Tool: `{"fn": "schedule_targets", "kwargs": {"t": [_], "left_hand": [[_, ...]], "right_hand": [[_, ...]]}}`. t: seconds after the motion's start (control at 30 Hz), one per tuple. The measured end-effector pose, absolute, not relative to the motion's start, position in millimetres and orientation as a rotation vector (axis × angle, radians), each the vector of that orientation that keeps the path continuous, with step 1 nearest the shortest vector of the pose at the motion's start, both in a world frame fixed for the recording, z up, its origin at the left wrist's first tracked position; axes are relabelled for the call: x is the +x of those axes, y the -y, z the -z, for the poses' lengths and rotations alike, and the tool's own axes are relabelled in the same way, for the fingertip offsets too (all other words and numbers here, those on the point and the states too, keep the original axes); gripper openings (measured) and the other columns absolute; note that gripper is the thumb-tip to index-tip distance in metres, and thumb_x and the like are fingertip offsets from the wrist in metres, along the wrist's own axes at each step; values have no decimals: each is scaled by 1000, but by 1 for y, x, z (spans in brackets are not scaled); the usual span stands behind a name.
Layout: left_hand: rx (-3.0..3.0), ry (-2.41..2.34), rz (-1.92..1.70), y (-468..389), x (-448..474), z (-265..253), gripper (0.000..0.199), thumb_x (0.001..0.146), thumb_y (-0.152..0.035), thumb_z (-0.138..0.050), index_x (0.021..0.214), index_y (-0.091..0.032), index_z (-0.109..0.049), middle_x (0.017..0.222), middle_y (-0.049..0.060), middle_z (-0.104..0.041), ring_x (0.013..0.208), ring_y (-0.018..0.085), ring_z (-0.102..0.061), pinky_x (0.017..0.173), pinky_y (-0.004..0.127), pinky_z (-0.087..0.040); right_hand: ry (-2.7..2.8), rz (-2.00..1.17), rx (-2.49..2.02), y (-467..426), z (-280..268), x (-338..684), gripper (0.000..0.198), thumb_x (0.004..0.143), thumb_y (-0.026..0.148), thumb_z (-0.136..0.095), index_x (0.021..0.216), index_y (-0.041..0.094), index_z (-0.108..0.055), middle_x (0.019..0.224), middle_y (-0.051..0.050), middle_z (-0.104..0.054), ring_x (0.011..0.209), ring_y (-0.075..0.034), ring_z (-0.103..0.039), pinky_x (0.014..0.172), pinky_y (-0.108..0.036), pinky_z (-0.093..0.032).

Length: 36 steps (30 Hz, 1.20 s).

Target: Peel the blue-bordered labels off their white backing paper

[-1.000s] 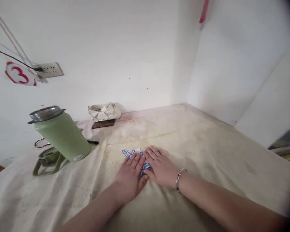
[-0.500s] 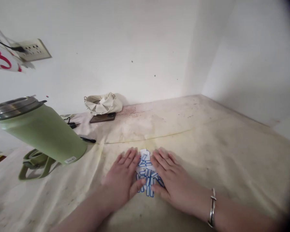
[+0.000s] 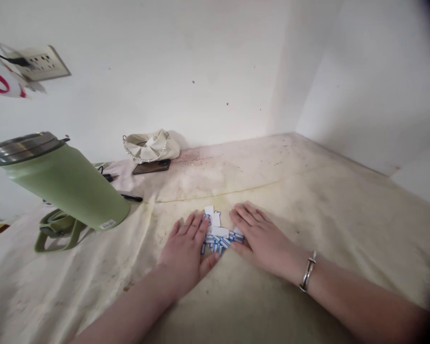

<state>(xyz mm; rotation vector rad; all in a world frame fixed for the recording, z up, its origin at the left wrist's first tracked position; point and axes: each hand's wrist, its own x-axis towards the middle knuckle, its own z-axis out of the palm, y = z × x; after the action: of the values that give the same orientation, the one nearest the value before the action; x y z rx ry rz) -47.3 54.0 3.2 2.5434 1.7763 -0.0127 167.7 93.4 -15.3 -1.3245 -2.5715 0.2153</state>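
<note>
Head view: the small flat pieces (image 3: 220, 231) lie in one loose heap btwn the left hand (image 3: 187, 244) and the right hand (image 3: 261, 235), in the near half of the surface (image 3: 308, 205), well apart from its far edge and far right corner. Both hands are palm down; fingers are extended, thumbs apart from them, clamped on nothing. Whether the fingertips press on the outer pieces, I can't tell.

As I judge, gathering is mostly done: pieces are together, but they overlap at diff. angles, not aligned, w/ plain and blue-marked faces mixed.

Materials: pieces look like thin card, approx. rectangular, white w/ blue outlines. The surface has a pale, wrinkled, stained cover. Toward its left edge stands a matte green bottle (image 3: 69, 188) w/ shiny metal neck; near the far edge, a soft cream bag (image 3: 150, 145) w/ bead strap.
</note>
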Motion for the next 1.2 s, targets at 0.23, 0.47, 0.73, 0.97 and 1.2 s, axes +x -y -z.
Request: {"fn": "schedule_targets", "kwargs": {"t": [0.23,0.47,0.73,0.97,1.2], "left_hand": [[2593,-1652,92,-44,-38,-5,81,80,-67,-29,142,-15,-26,149,11,-20,137,30,-15,109,52,-14],[2579,-1685,64,-46,-36,-5,79,80,-66,-32,141,-16,-29,148,12,-26,136,31,-18,108,53,-16],[2582,-1674,118,-39,-36,-9,76,80,-64,-34,142,-21,-27,149,11,-24,137,32,-17,107,54,-18],[2619,-1427,-111,-39,-35,-15,58,81,-52,-48,133,-27,-44,142,7,-41,132,29,-31,107,51,-25],[2500,-1478,-518,-49,-43,-21,22,85,-26,-49,101,-23,-65,101,4,-67,94,19,-59,84,35,-48]], "right_hand": [[2701,-265,-1174,-76,13,161,73,84,51,-44,141,9,-28,149,-16,-17,137,-31,-11,110,-51,-17],[2668,-237,-1164,-81,15,164,72,84,52,-43,140,10,-31,148,-14,-22,137,-30,-13,110,-49,-18],[2604,-237,-1257,-74,15,164,73,81,51,-48,139,10,-33,147,-16,-25,137,-33,-15,109,-51,-19],[2613,-297,-1042,-73,-3,166,50,80,37,-58,124,16,-50,129,-14,-50,122,-30,-40,98,-46,-36],[2480,-384,-1177,-88,-7,172,10,76,23,-65,79,18,-57,86,-5,-57,82,-20,-53,70,-31,-45]]}}
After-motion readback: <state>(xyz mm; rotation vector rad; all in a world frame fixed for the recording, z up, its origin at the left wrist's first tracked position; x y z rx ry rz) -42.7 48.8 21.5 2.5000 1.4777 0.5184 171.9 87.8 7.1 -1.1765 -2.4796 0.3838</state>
